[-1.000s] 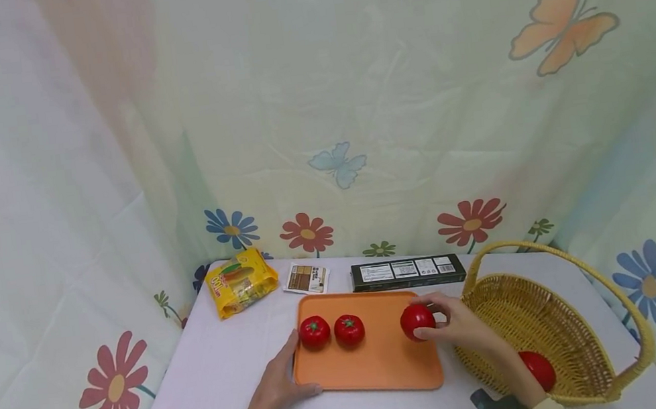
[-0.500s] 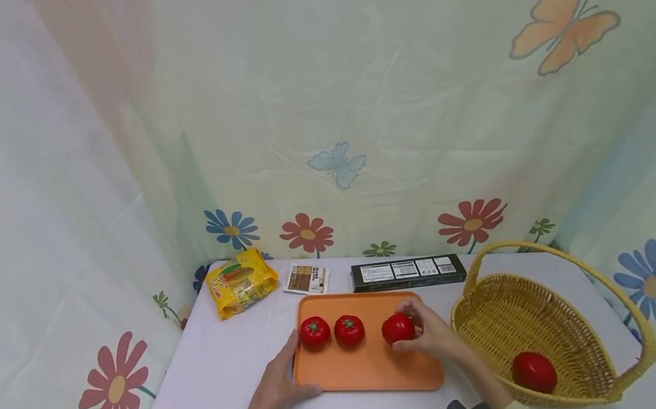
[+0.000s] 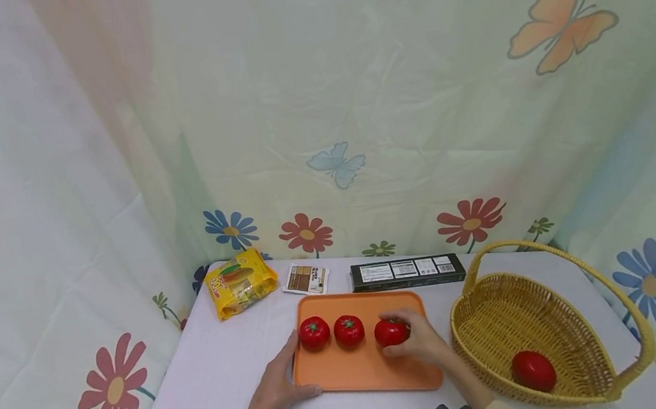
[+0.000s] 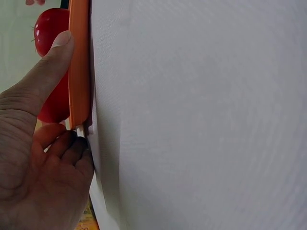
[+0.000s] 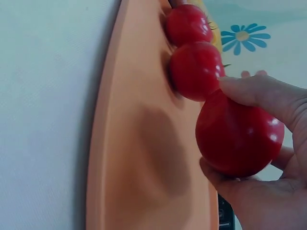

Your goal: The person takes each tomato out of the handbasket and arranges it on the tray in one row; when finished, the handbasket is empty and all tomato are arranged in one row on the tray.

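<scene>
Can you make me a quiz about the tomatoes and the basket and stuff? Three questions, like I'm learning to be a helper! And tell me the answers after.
1. True or false: the right hand is holding a tomato.

2. How many things can you see inside the wicker basket?
a) none
b) one
c) three

3. Fill in the gap: the left hand holds the corner of the orange ____.

Key:
1. True.
2. b, just one round red thing.
3. Tray.
</scene>
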Available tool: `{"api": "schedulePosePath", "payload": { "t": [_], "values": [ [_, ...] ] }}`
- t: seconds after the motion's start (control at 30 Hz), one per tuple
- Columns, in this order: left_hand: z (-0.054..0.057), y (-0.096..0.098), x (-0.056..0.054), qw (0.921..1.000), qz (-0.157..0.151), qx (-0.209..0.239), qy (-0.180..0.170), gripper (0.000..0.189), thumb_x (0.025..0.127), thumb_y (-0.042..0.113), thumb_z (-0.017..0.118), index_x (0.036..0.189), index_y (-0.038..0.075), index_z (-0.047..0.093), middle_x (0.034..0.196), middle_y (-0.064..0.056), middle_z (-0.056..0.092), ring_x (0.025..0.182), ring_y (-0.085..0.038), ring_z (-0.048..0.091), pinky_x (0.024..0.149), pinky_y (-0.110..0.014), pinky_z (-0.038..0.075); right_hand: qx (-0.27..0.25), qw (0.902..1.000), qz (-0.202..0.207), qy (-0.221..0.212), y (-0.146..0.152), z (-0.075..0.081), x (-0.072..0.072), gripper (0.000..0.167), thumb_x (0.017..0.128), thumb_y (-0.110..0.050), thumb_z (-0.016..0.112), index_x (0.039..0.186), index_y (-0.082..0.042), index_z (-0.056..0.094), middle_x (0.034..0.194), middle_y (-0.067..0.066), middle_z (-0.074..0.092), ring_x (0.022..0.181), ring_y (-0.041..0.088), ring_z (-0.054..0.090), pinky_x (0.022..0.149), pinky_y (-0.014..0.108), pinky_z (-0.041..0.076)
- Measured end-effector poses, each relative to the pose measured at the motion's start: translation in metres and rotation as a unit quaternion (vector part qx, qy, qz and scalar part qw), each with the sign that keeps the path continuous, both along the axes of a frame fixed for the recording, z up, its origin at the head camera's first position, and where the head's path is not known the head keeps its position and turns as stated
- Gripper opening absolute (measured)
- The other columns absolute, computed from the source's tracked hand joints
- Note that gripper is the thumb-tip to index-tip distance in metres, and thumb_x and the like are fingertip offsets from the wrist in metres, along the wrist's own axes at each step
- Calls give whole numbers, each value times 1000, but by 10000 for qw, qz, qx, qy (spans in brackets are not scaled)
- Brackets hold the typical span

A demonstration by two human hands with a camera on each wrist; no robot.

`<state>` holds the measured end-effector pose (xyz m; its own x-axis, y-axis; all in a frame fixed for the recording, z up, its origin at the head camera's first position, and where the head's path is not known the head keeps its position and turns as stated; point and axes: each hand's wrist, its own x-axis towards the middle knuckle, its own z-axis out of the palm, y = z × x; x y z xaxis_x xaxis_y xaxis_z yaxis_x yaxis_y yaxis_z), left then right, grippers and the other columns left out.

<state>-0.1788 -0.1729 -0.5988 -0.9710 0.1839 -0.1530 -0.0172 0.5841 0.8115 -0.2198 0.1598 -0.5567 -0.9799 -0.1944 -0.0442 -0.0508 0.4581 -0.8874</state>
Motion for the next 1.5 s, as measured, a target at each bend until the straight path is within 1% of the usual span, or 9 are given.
{"api": "schedulePosePath", "payload": {
  "t": [0.13, 0.23, 0.37, 0.53, 0.73, 0.9, 1.07, 1.23, 1.5],
  "values": [
    [-1, 1, 0, 10000, -6, -25, 12, 128, 72, 43, 102, 172, 11, 28, 175, -13, 35, 160, -41, 32, 127, -64, 34, -43, 9998, -207, -17, -5, -2, 0, 66, 70, 8, 95, 130, -3, 70, 131, 16, 68, 127, 43, 59, 106, 63, 58],
    [-1, 1, 0, 10000, -14, -23, 9, 128, 72, 43, 102, 172, 11, 28, 175, -13, 35, 161, -41, 32, 127, -64, 34, -118, 9994, -316, 57, -7, -7, -1, 68, 68, 9, 96, 130, -3, 69, 131, 15, 68, 128, 44, 59, 109, 66, 55],
    [-1, 1, 0, 10000, -11, -5, -15, 128, 71, 43, 102, 172, 11, 28, 175, -13, 34, 161, -41, 31, 127, -64, 34, -296, 9987, -345, 226, -10, -14, -3, 73, 66, 11, 97, 132, -2, 69, 131, 16, 70, 131, 44, 59, 115, 66, 50],
    [0, 1, -1, 10000, -9, 1, -32, 128, 71, 44, 102, 172, 13, 28, 175, -12, 35, 161, -41, 32, 127, -64, 34, -133, 9986, -403, 309, -14, -18, -5, 76, 68, 7, 98, 137, -5, 68, 135, 14, 70, 134, 42, 58, 115, 65, 51],
    [0, 2, -1, 10000, -6, -15, -19, 129, 71, 44, 102, 172, 13, 28, 175, -11, 34, 161, -41, 32, 127, -64, 34, 8, 9985, -258, 484, -18, -18, -7, 77, 70, 8, 97, 139, -6, 66, 137, 14, 69, 135, 42, 58, 115, 65, 50],
    [1, 2, -2, 10000, -4, -16, -3, 128, 72, 43, 102, 172, 13, 28, 175, -12, 34, 161, -41, 31, 127, -64, 34, 324, 9973, -167, 644, -21, -22, -8, 79, 70, 9, 97, 140, -9, 65, 138, 11, 68, 136, 39, 57, 115, 63, 52],
    [1, 1, -1, 10000, 2, -44, -30, 128, 72, 43, 102, 172, 13, 28, 175, -12, 34, 161, -41, 31, 127, -64, 34, 621, 9946, -100, 830, -22, -25, -8, 82, 68, 9, 97, 141, -8, 64, 138, 11, 67, 135, 38, 58, 115, 62, 52],
    [1, 1, -1, 10000, 20, -30, -38, 128, 72, 42, 102, 172, 13, 28, 175, -12, 34, 161, -41, 31, 127, -65, 34, 724, 9942, 6, 790, -23, -26, -8, 85, 69, 6, 99, 144, -8, 62, 142, 12, 65, 138, 39, 57, 115, 62, 51],
    [0, 1, -1, 10000, 16, -68, -34, 127, 72, 43, 102, 172, 13, 28, 175, -12, 34, 161, -41, 32, 126, -65, 34, 734, 9955, 23, 607, -20, -31, -5, 85, 69, 2, 101, 144, -10, 64, 143, 13, 65, 138, 40, 56, 116, 64, 50]
  ]
}}
